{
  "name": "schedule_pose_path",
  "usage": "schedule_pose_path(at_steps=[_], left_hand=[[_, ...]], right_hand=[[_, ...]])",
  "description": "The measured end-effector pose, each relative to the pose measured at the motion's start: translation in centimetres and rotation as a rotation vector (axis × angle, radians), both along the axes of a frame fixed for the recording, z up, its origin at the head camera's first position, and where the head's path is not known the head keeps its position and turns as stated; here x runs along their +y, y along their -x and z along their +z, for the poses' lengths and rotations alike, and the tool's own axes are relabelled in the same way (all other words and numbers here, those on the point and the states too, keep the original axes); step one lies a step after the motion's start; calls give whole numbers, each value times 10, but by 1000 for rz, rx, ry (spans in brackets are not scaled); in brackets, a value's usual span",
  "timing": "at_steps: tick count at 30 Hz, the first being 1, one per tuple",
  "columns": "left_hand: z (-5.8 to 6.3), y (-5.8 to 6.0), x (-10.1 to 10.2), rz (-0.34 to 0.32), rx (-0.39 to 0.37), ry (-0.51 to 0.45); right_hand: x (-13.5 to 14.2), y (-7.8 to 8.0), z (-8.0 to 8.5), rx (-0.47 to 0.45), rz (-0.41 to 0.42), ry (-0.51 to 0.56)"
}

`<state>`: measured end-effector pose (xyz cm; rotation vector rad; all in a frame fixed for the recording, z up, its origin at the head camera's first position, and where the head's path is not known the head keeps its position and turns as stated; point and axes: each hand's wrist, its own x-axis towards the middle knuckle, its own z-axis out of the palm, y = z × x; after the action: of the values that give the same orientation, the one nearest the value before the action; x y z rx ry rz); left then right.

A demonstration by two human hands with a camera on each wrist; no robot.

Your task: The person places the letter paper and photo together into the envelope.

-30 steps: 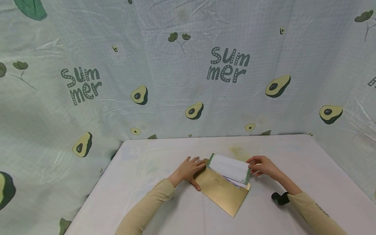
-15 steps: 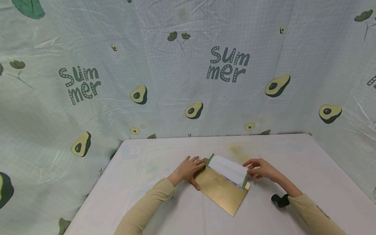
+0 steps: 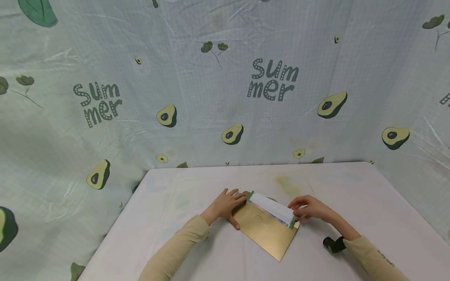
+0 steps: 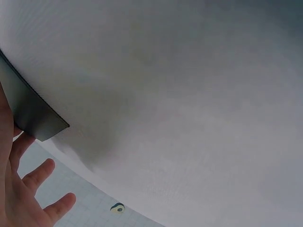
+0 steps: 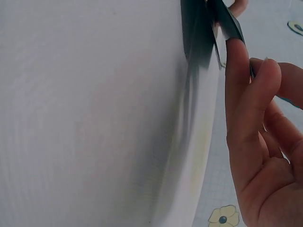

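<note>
A gold envelope (image 3: 268,235) lies slantwise on the table, its opening at the far side. From the opening sticks a white card (image 3: 271,207) with green ends and a bluish-purple strip along its near side. My left hand (image 3: 225,205) holds the envelope's left end, thumb on the near edge and fingers spread at the far corner; the left wrist view shows the envelope's dark corner (image 4: 40,113) by the fingers. At the card's right end my right hand (image 3: 311,208) pinches it between thumb and fingers. The right wrist view shows that pinch from the side, with the right hand (image 5: 265,142) upright.
The table (image 3: 183,238) has a pale cloth with a yellowish stain (image 3: 287,186) near the back. Behind it hangs a curtain (image 3: 197,86) printed with avocados and lettering. A black wrist device (image 3: 334,245) sits at the right cuff.
The card has gone deeper into the envelope, so less of it shows. My right hand has moved nearer and slightly left with it. My left hand has stayed put.
</note>
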<state>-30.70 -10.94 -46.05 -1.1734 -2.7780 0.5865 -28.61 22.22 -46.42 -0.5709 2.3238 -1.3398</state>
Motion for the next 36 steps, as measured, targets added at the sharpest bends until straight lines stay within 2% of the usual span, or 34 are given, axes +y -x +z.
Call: schedule_pose_path(at_steps=[14,36], left_hand=[[0,-1,1,10,6,12],[1,-3,2,10,24,30]], right_hand=[[-11,-7,-1,-17,144,4],[-25,-9,-4,-32,201,-25]])
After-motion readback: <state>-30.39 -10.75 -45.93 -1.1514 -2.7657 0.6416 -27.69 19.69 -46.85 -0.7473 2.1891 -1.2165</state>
